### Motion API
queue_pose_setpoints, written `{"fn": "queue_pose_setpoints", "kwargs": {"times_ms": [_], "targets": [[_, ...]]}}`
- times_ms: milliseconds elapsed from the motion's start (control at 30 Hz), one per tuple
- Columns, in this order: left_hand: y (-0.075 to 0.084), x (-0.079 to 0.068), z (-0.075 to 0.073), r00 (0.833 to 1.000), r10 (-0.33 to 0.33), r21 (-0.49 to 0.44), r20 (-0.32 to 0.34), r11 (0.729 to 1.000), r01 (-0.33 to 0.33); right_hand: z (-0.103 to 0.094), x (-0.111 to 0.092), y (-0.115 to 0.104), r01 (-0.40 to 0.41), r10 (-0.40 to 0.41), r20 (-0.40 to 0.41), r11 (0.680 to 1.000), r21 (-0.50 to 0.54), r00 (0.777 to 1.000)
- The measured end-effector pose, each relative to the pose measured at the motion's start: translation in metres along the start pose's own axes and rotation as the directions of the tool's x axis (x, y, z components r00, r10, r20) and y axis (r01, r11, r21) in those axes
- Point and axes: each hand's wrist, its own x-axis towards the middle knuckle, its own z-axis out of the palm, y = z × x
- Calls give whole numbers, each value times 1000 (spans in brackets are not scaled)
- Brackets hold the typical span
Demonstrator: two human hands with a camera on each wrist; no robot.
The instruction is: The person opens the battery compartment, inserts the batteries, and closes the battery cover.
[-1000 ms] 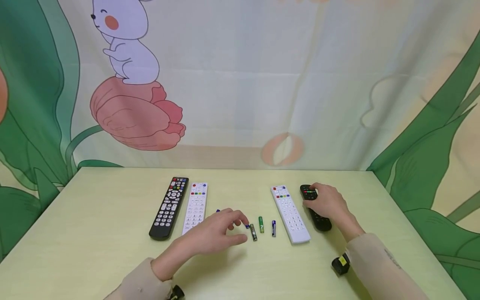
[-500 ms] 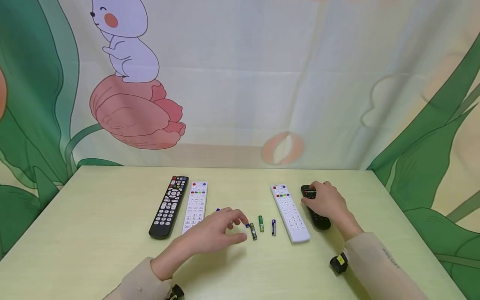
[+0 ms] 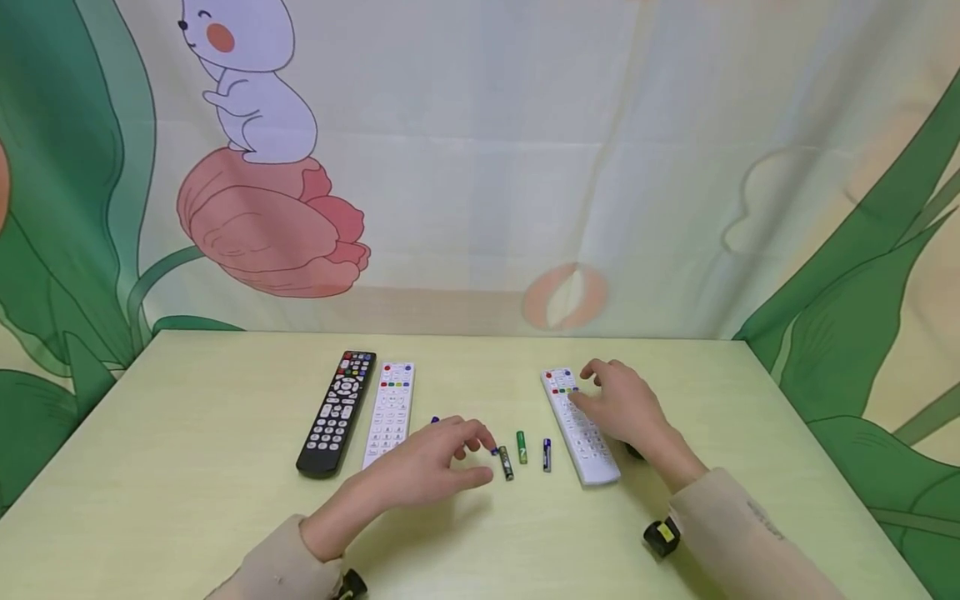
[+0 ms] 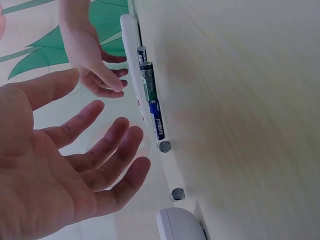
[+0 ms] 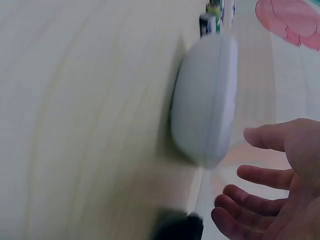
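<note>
My right hand [image 3: 626,404] is over the right-hand white remote control [image 3: 585,450], fingers loosely bent and holding nothing. In the right wrist view a gap shows between that hand [image 5: 270,190] and the white remote's rounded end [image 5: 202,100]. A black remote [image 3: 634,452] lies mostly hidden under the right hand and wrist. My left hand [image 3: 427,471] hovers with relaxed, spread fingers by several small batteries. Among them are a dark one [image 3: 506,463], a green one [image 3: 522,447] and a blue one [image 3: 547,455]. The left palm [image 4: 45,170] holds nothing in the left wrist view.
Left of the batteries lie another white remote [image 3: 390,408], partly covered by the left hand, and a large black remote [image 3: 335,417]. All rest on a pale wooden table [image 3: 187,500]. A printed curtain [image 3: 465,208] hangs behind the table's far edge.
My right hand has let go of the right-hand black remote and moved left over the white one beside it. The left hand has stayed in place.
</note>
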Motion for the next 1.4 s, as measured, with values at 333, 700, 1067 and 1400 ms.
{"fn": "queue_pose_setpoints", "kwargs": {"times_ms": [333,700,1067,1400], "targets": [[0,0,0,1000,8,-6,10,1000,-8,9,3,-20,-23,30,97,997,-77,995],[0,0,-1,1000,10,-2,18,1000,-10,22,6,-25,-78,95,125,988,-134,988],[0,0,0,1000,0,2,28,1000,0,22,11,-21,-104,114,144,992,-74,983],[2,0,-1,999,-1,-2,34,1000,1,7,8,-28,-111,98,144,990,89,985]]}}
